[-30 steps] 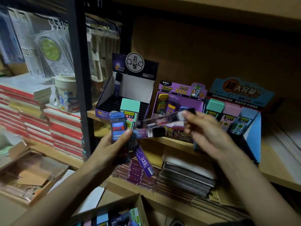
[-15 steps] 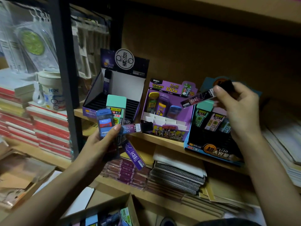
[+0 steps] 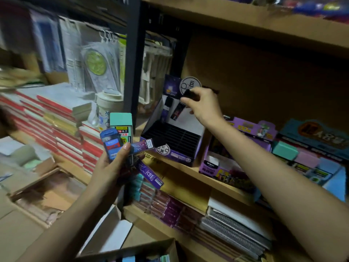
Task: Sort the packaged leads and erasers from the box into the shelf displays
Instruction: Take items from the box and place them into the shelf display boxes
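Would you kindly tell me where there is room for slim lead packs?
The black slotted tray of the dark display box, before its white back wall and below the right hand, is nearly bare. The blue display is crowded with pastel cases.

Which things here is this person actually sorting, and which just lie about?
In the job: slim dark lead pack in right hand; dark purple slotted display box; blue plastic pack and mint-capped lead case in left hand.
Lying about: red-edged notebook stacks; white lidded cup; grey spiral notebooks.
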Demonstrator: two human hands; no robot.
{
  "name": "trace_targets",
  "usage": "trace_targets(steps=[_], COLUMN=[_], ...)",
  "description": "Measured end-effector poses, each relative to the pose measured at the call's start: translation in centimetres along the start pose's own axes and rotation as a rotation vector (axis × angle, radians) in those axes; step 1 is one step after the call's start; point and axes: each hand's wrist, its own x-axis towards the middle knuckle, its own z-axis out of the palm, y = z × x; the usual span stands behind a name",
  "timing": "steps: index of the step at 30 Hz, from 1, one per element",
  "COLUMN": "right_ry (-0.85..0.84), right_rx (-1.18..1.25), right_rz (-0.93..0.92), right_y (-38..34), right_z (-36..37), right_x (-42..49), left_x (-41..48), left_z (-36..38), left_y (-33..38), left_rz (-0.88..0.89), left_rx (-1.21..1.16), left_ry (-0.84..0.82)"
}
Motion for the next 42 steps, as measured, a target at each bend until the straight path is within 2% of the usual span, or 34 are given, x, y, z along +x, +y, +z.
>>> trace_targets(steps=[5, 9, 14, 22, 26, 31, 33, 35, 38, 40, 42], right_ry=[-0.027, -0.041, -0.194, -0.01, -0.039, -0.195, -0.214, -0.26, -0.474, -0.577, -0.539], right_rx=[-0.106, -0.077, -0.058, 0.048, -0.069, -0.47, -0.357, -0.024, 0.453, 0.584, 0.664], right_rz=[0.062, 0.1, 0.133, 0.364, 0.344, 0.282, 0.293, 0.33, 0.428, 0.431, 0.438], right_y=[2.4, 3.4, 3.7, 5.3, 4.9, 4.0, 3.1, 1.3, -1.4, -2.5, -3.1], right_z=[3.2, 4.2, 4.4, 6.6, 6.9, 5.8, 5.0, 4.1, 3.0, 3.2, 3.9], right_x=[2.1, 3.4, 4.8, 4.2, 4.3, 3.8, 2.4, -0.1, -4.9, -7.5, -8.9], left_x=[0.5, 0.8, 0.6, 0.3, 0.1, 0.0, 0.0, 0.0, 0.1, 0.0, -0.1], left_z=[-1.1, -1.9, -2.6, -1.9, -1.3, -1.2, -1.5, -1.6, -1.5, -1.2, -0.8], left_y=[0.1, 0.1, -0.1, -0.1, 0.2, 1.0, 1.1, 1.1, 1.0, 0.8, 0.7], left_rz=[-0.024, -0.055, -0.083, -0.074, -0.059, -0.052, -0.049, -0.044, -0.044, -0.036, -0.034], left_rx=[0.004, 0.009, 0.036, 0.037, 0.005, -0.034, -0.047, -0.05, -0.048, -0.053, -0.05], left_ry=[0.04, 0.039, 0.03, 0.03, 0.031, 0.04, 0.046, 0.044, 0.037, 0.027, 0.021])
